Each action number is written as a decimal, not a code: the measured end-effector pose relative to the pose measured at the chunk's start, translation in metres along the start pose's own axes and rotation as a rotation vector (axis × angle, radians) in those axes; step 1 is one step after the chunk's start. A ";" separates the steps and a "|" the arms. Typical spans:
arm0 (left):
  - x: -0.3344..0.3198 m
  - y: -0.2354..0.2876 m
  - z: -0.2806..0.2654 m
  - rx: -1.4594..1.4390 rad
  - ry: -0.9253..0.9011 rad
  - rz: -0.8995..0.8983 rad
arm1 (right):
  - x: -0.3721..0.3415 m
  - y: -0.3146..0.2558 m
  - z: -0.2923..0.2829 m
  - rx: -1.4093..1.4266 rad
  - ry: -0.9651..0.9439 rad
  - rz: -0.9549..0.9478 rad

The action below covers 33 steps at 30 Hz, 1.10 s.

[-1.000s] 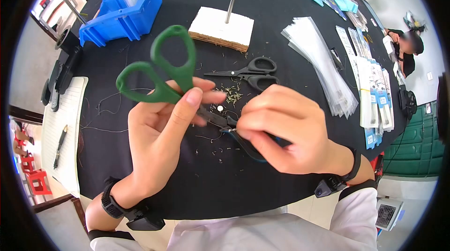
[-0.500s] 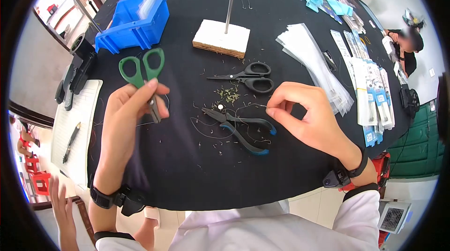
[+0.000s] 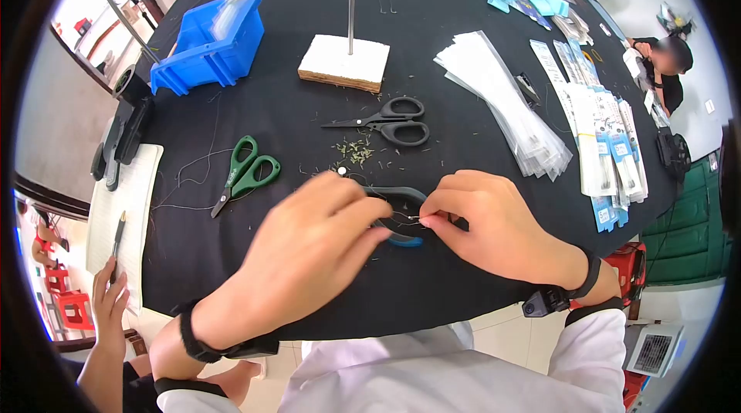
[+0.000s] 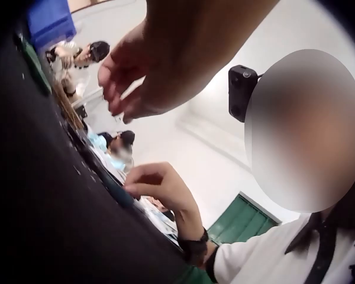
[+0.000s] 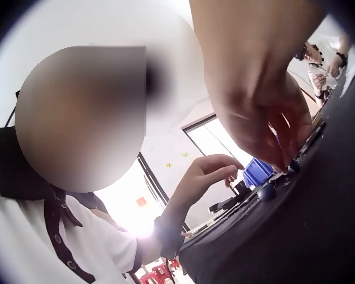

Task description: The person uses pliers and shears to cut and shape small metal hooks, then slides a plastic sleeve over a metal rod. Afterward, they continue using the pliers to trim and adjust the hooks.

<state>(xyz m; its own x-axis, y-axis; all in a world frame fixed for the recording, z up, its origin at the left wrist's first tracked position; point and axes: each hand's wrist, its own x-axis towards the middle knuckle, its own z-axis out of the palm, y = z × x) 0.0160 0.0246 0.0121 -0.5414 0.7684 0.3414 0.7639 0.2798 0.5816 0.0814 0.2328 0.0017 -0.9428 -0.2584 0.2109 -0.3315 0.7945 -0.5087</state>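
Observation:
Between the right hand's (image 3: 498, 220) thumb and forefinger, a small metal piece with fine wire (image 3: 412, 218) is pinched. Blurred by motion, the left hand (image 3: 305, 239) hovers over the pliers (image 3: 405, 241), covering their jaws; its fingers are loosely bent, with nothing visible in them. The left wrist view shows that hand (image 4: 133, 77) with fingers and thumb apart. Green-handled scissors (image 3: 234, 178) lie on the black cloth left of it. Black scissors (image 3: 376, 120) lie beyond the pliers, near small green clippings (image 3: 355, 150).
A white block (image 3: 345, 58) with an upright rod and a blue bin (image 3: 231, 54) stand farther back. Clear sleeves (image 3: 502, 96) and packets (image 3: 587, 131) lie at the right. At the left edge are a stapler (image 3: 116, 143) and notebook (image 3: 143, 204); another person's hand (image 3: 109, 301) touches a pen.
The left hand has put the green scissors down on the cloth at the left and moved right, over the pliers. The right hand has shifted slightly, keeping its pinch. Another person's hand has reached the pen.

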 end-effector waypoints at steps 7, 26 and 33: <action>0.014 -0.011 0.032 0.054 -0.089 0.062 | -0.008 -0.001 0.000 -0.014 -0.067 0.105; 0.029 -0.018 0.029 -0.134 -0.155 -0.066 | -0.007 0.011 -0.013 0.204 0.026 0.149; 0.034 -0.008 0.005 -0.852 -0.236 -0.563 | 0.000 0.001 -0.017 0.517 0.134 -0.081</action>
<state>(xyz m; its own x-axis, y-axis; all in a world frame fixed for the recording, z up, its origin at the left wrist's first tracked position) -0.0069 0.0513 0.0157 -0.5897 0.7713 -0.2394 -0.1272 0.2040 0.9707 0.0815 0.2434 0.0156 -0.9118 -0.2087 0.3537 -0.4094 0.3922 -0.8238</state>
